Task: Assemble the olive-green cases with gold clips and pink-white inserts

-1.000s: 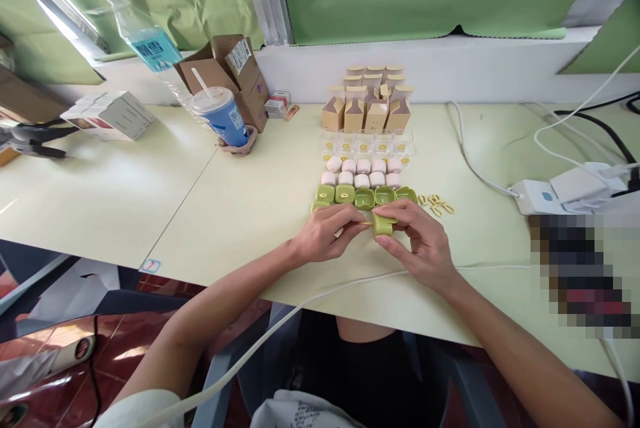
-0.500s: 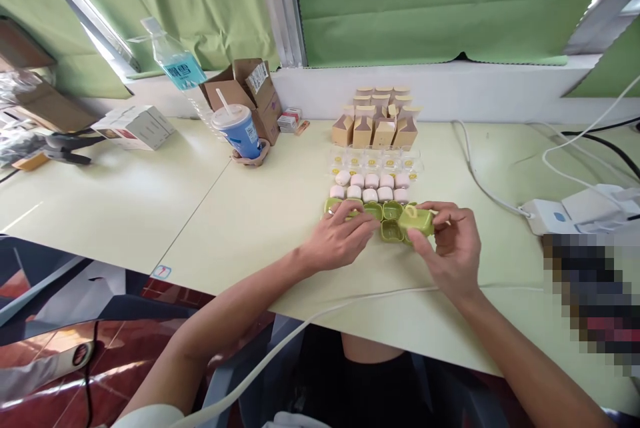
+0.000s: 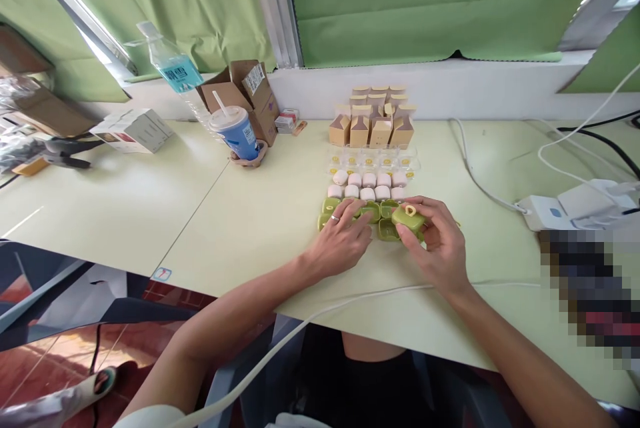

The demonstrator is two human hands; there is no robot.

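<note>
My right hand (image 3: 437,241) pinches a small rounded green case (image 3: 407,216) with a yellow loop on top, between thumb and fingers. It is held over the right end of a group of similar green pieces. Below and beside it sit open, hollow green cases (image 3: 388,230). My left hand (image 3: 345,235), with a ring on one finger, reaches over the left part of the group, fingers apart and bent downward. Its fingertips are at the green pieces, and some are hidden under it. Closed-looking green cases (image 3: 331,205) show at the left end. Behind them stand two rows of pale pink rounded blocks (image 3: 369,181).
Clear plastic pieces (image 3: 369,159) and open small cardboard boxes (image 3: 381,131) stand behind the blocks. A blue cup (image 3: 239,135), a tilted bottle (image 3: 180,71) and a carton (image 3: 257,105) are at left. A white cable (image 3: 350,301) crosses the front; a power strip (image 3: 545,211) lies right.
My right hand has brought the green case slightly left and tilted it, loop upward. My left hand has shifted a little left, uncovering more of the green cases there.
</note>
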